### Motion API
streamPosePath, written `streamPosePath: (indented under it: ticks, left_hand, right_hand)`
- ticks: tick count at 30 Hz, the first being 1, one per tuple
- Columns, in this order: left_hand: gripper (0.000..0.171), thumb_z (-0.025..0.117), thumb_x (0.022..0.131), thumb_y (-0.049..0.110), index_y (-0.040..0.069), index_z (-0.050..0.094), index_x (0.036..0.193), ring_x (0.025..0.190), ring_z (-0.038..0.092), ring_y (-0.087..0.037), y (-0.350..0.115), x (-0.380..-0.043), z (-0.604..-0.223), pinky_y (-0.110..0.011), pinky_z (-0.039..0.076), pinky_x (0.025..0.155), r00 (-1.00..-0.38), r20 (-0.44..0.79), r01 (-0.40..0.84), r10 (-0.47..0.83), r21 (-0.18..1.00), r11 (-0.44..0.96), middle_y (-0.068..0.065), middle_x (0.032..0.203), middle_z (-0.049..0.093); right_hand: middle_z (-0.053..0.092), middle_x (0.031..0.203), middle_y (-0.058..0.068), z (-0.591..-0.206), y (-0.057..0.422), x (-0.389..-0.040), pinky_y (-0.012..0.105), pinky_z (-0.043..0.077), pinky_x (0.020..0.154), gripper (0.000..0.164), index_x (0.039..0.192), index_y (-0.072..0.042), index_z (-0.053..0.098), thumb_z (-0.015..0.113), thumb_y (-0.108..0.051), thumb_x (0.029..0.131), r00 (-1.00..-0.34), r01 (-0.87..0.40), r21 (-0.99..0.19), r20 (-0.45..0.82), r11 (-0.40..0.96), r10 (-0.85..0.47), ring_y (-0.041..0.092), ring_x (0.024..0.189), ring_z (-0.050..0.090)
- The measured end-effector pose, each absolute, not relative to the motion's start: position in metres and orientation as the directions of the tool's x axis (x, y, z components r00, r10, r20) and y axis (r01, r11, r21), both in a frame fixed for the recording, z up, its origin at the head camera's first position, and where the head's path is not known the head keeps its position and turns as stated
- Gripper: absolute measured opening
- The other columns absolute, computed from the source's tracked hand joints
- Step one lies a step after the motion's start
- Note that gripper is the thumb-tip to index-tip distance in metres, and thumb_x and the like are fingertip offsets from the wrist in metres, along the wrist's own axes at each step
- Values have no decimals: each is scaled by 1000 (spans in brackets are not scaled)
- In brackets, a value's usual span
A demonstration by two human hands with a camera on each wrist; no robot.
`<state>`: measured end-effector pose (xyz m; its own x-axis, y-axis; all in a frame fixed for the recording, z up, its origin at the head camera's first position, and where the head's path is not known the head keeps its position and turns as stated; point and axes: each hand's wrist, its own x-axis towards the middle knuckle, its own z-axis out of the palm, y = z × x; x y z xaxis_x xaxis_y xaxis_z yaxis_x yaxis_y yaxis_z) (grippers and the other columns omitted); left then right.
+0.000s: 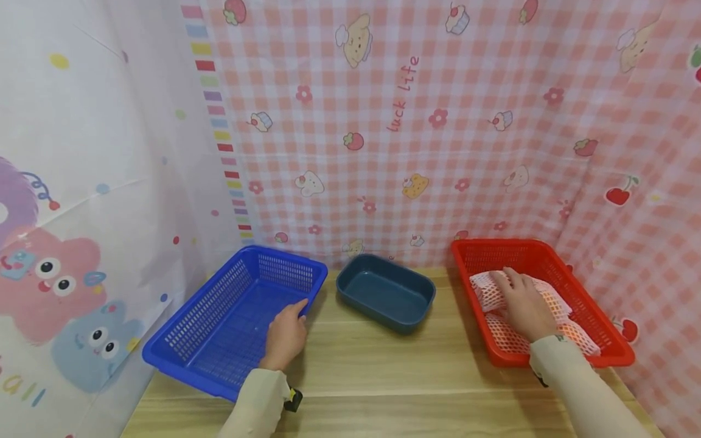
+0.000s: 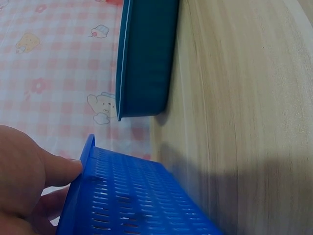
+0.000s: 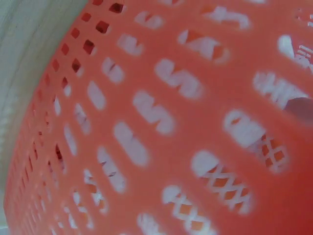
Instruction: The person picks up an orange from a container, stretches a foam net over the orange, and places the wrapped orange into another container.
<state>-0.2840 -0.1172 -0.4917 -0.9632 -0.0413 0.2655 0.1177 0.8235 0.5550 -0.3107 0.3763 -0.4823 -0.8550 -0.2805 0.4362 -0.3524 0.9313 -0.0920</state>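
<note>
My left hand (image 1: pixel 286 334) holds the right rim of the blue basket (image 1: pixel 219 377), with the thumb on one face of the rim in the left wrist view and fingers behind it. The basket's bare mesh floor shows. Inside the red basket (image 1: pixel 575 267), my right hand (image 1: pixel 526 307) lies over a white foam net sleeve (image 1: pixel 484 292) with orange showing through, its fingers bent over the far side. More netted orange things (image 1: pixel 582 337) lie beneath and beside it. In the right wrist view the red basket's slotted wall (image 3: pixel 161 147) hides the hand almost wholly.
A dark teal tub (image 1: pixel 386 295) stands between the two baskets on the wooden table (image 1: pixel 383 377). Pink checked cloth (image 1: pixel 394 152) hangs right behind them and along the right side; a white printed cloth (image 1: pixel 131 201) hangs at the left.
</note>
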Motion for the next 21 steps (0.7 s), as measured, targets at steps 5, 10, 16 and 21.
streamPosePath:
  ticks: [5, 10, 16, 21]
  left_hand:
    - [38, 57, 94, 2, 5, 61, 131, 112, 59, -38, -117, -283, -492, -56, 44, 92, -963, 267, 115, -44, 552, 826, -18, 123, 63]
    - [38, 58, 93, 2, 5, 61, 131, 112, 59, -39, -116, -284, -491, -56, 45, 92, -962, 268, 112, -49, 553, 825, -18, 122, 63]
    - [38, 57, 93, 3, 6, 61, 131, 112, 58, -38, -116, -285, -493, -57, 45, 92, -965, 261, 118, -38, 557, 822, -18, 122, 63]
    - [38, 58, 93, 3, 6, 61, 130, 112, 58, -38, -116, -286, -495, -56, 45, 92, -967, 252, 110, -45, 569, 815, -18, 122, 63]
  right_hand:
    - [43, 133, 25, -484, 370, -311, 68, 42, 87, 85, 138, -11, 44, 87, -8, 65, -832, -412, -25, 418, 911, -365, 52, 114, 42]
    - [45, 131, 26, -485, 370, -311, 68, 39, 90, 85, 137, -9, 45, 87, -8, 64, -803, -442, 0, 446, 897, -396, 52, 111, 44]
    - [37, 141, 29, -478, 369, -303, 70, 28, 98, 96, 143, -9, 39, 89, -9, 61, -841, -429, -58, 389, 901, -376, 54, 122, 37]
    - [29, 147, 28, -467, 364, -294, 70, 22, 102, 99, 148, -11, 32, 87, -10, 65, -878, -411, -132, 322, 902, -353, 54, 129, 28]
